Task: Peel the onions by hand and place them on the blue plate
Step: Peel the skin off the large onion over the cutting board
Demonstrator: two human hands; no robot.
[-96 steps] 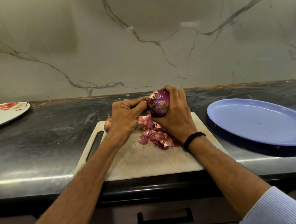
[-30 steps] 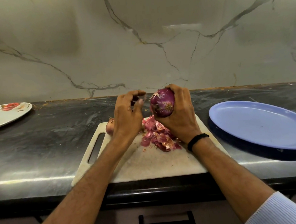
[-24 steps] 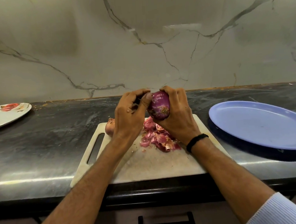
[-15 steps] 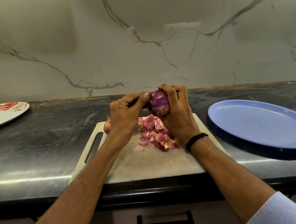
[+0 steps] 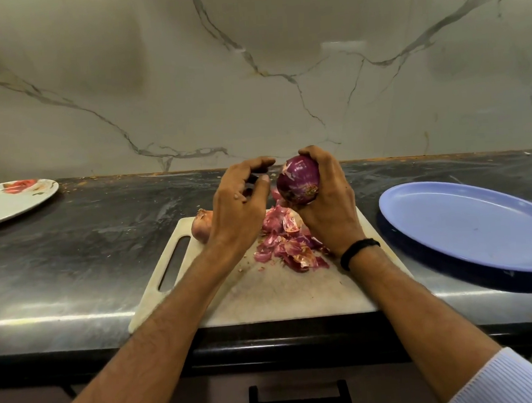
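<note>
Left hand (image 5: 237, 209) has pulled just off the onion (image 5: 299, 180) right hand (image 5: 328, 209) grips.

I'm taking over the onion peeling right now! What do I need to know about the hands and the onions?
Right hand: grips the red onion above the cutting board.
Left hand: beside that onion, fingers curled; whether they pinch a scrap of skin is unclear.
Done: most of this onion's skin is off; the peels lie piled on the board.
Left: pull off the last pale scraps, set it on the blue plate, which holds no onion yet, then peel the unpeeled onion lying on the board behind the left hand.
</note>
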